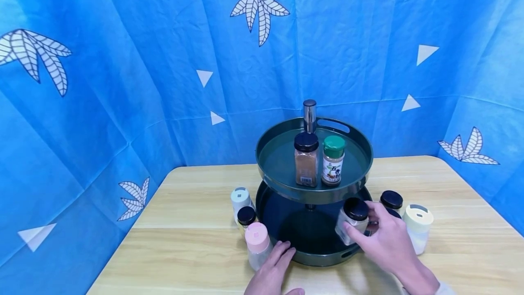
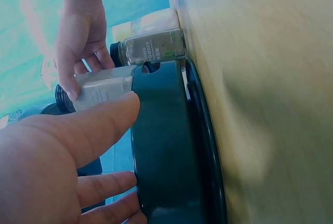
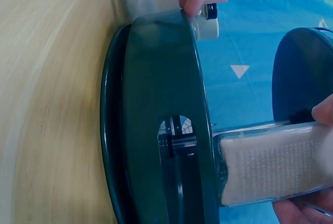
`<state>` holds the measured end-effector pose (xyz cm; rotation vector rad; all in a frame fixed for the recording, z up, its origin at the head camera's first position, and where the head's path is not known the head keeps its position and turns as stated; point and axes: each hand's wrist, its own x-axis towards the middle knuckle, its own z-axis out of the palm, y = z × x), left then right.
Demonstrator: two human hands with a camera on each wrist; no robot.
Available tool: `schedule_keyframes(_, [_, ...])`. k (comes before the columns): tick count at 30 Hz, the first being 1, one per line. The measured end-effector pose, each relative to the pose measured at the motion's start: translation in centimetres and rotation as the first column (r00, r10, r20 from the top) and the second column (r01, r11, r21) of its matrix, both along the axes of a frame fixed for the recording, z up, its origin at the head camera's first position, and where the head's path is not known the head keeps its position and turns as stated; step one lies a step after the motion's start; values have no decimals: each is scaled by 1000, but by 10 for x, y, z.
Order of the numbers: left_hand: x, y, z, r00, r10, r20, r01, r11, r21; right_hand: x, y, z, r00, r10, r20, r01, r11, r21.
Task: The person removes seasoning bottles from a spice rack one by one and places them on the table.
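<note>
Tilted jar (image 3: 273, 167) within the right grip (image 1: 385, 236).

Bright, even head view; dimmer, hazier wrist views.
Soft shadow lies toward the pale wood-grain table's (image 1: 192, 254) front edge; highlights edge the glossy dark-green lower tray (image 1: 313, 259); the patterned blue fabric backdrop (image 2: 21, 52) looks washed-out.

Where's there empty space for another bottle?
There's bare table left of the pink-capped bottle. The lower tray has room in its middle, between the left hand and the jar held by the right hand. The upper tray has room left of the brown-powder jar. It's crowded right of the trays, by the cream-capped bottle and black-lidded jars.
</note>
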<state>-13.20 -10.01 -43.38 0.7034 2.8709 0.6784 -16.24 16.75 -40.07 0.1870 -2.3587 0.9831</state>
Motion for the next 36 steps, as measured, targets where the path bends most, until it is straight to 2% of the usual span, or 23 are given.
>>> schedule_keyframes(10, [0, 0, 0, 1000, -3, 0, 3, 1000, -1, 1, 7, -1, 996, -43, -76, 45, 999, 21])
schedule_keyframes(16, [0, -1, 0, 1000, -8, -2, 8, 1000, 15, 2, 10, -2, 995, -50, -89, 51, 999, 8])
schedule_keyframes(27, [1, 0, 3, 999, 3, 41, -5, 999, 47, 1, 19, -3, 979, -26, -204, 18, 999, -42])
schedule_keyframes(36, [1, -1, 2, 999, 4, 35, -5, 999, 40, 5, 25, -3, 980, -39, -193, 30, 998, -47])
